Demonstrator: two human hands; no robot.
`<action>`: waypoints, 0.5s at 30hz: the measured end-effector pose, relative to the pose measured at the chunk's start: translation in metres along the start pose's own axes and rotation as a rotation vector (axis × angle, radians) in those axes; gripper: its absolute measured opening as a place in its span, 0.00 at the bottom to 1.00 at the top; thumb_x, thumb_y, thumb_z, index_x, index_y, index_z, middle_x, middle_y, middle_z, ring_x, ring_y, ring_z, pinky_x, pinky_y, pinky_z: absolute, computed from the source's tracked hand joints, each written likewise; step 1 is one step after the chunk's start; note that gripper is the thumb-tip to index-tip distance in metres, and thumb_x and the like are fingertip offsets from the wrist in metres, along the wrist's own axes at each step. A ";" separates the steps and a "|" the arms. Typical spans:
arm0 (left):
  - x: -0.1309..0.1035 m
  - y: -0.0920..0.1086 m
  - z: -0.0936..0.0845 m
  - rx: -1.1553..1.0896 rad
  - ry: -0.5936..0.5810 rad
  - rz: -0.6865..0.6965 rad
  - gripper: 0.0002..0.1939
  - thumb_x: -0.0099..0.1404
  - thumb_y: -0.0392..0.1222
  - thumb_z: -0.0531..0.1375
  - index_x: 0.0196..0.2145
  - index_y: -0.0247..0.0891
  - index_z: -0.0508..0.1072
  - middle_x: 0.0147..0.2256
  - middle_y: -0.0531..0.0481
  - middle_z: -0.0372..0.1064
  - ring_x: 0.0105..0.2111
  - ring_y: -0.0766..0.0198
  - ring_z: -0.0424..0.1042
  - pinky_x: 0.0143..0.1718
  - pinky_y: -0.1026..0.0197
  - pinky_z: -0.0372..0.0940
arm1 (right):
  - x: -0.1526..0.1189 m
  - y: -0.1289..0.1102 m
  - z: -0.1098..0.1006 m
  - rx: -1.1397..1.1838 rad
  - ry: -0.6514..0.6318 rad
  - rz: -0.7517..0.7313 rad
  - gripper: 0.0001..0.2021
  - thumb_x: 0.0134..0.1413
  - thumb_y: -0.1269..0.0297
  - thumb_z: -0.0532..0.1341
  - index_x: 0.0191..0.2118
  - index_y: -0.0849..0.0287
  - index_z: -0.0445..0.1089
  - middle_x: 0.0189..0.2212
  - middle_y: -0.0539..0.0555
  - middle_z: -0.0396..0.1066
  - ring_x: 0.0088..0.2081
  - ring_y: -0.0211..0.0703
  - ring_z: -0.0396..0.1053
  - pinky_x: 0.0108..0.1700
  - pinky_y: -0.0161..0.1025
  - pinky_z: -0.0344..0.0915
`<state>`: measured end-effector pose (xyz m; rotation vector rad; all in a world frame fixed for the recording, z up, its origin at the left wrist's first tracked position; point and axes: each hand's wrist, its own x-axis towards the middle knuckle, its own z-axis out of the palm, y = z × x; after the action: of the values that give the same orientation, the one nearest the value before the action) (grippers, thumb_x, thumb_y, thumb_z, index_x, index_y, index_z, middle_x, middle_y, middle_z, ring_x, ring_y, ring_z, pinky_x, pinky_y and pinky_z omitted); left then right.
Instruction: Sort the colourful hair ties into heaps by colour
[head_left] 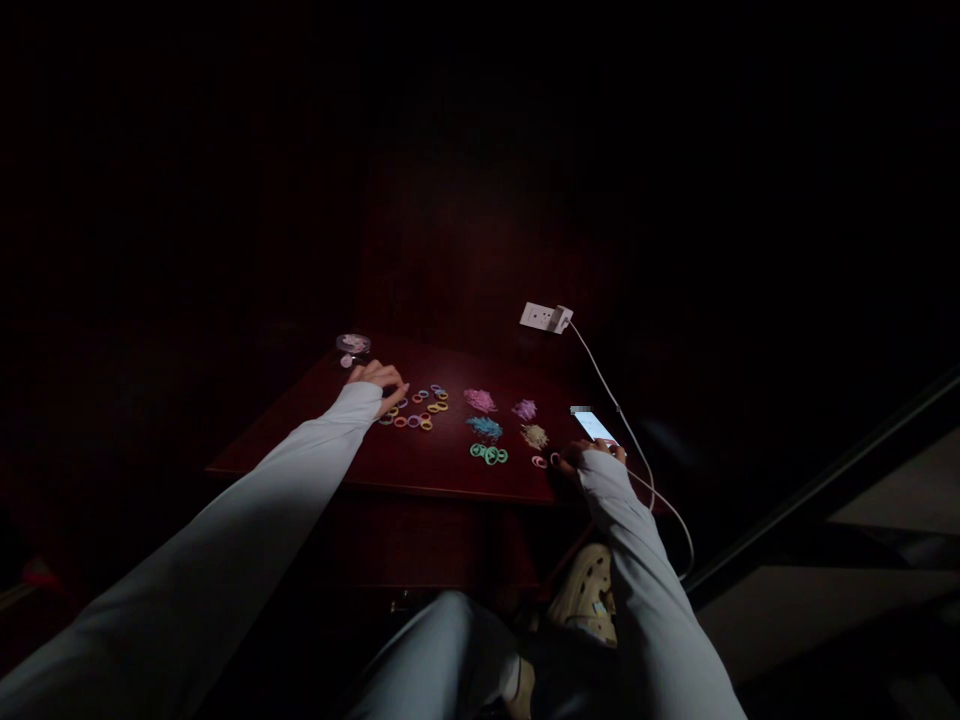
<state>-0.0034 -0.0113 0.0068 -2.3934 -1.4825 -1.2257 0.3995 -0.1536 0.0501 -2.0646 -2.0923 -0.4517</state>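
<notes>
On the dark red table (442,475), my left hand (381,378) rests beside a loose group of multicoloured bands (414,421), its fingers bent and apart, with nothing visible in them. At the right, my right hand (581,455) touches down near a pink band (555,459), just below a lit phone (594,426); whether its fingertips hold anything is too dark to tell. Between the hands lie a pink pile (479,400), a blue pile (486,428), a purple pile (525,409), a beige pile (535,436) and green bands (491,455). Another pink band (539,462) lies nearby.
A clear container (353,344) sits at the table's back left. Behind the table is a wall socket (536,317) with a charger (560,319); its white cable (600,368) hangs down the right side. My legs and a beige clog (587,595) are below the front edge.
</notes>
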 end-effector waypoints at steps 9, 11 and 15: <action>-0.001 -0.002 -0.004 0.014 -0.044 0.042 0.11 0.68 0.46 0.57 0.30 0.41 0.74 0.37 0.51 0.76 0.40 0.57 0.65 0.44 0.55 0.52 | -0.001 -0.008 -0.004 0.041 -0.041 -0.027 0.19 0.65 0.52 0.52 0.39 0.52 0.79 0.42 0.56 0.77 0.48 0.51 0.65 0.49 0.47 0.49; -0.001 -0.001 -0.002 0.026 -0.035 0.026 0.11 0.67 0.45 0.57 0.29 0.41 0.74 0.37 0.51 0.76 0.40 0.57 0.65 0.44 0.54 0.52 | 0.000 -0.008 -0.002 0.031 -0.033 -0.012 0.19 0.65 0.51 0.53 0.38 0.52 0.80 0.41 0.56 0.77 0.48 0.52 0.65 0.49 0.47 0.49; -0.001 -0.005 -0.001 0.039 -0.014 -0.001 0.10 0.67 0.45 0.58 0.29 0.41 0.74 0.37 0.51 0.76 0.41 0.57 0.66 0.45 0.54 0.53 | 0.003 -0.007 0.003 -0.011 0.036 0.029 0.20 0.66 0.52 0.53 0.35 0.54 0.80 0.38 0.57 0.77 0.46 0.52 0.66 0.49 0.47 0.49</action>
<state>-0.0080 -0.0101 0.0053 -2.3819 -1.4970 -1.1705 0.3927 -0.1493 0.0475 -2.0743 -2.0413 -0.4934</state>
